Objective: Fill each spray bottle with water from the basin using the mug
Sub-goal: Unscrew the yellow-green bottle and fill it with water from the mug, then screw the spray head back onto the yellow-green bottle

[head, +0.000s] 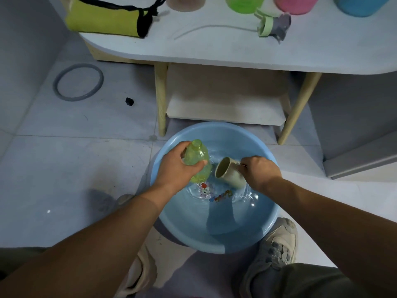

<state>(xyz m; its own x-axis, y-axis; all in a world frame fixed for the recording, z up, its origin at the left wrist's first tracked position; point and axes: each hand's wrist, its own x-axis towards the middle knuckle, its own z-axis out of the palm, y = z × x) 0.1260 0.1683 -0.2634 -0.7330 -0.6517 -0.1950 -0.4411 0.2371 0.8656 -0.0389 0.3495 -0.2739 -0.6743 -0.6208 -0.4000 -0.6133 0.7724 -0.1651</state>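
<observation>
A light blue basin (217, 241) of water sits on the floor between my feet. My left hand (178, 166) grips a green transparent spray bottle (196, 157) without its cap, held over the basin's left side with its open neck pointing up and away. My right hand (258, 172) holds a beige mug (228, 174) by its handle. The mug is tilted, its mouth facing left toward the bottle, its base low at the water surface. On the table lies a green spray head (272, 25) with its tube.
A white table (214, 50) with wooden legs stands just beyond the basin, carrying brown (185, 3), green (245, 4), pink (296, 4) and blue (363, 5) bottles and a yellow-green bag (103, 18). A grey ring (78, 82) and a small black piece (129, 101) lie on the floor tiles.
</observation>
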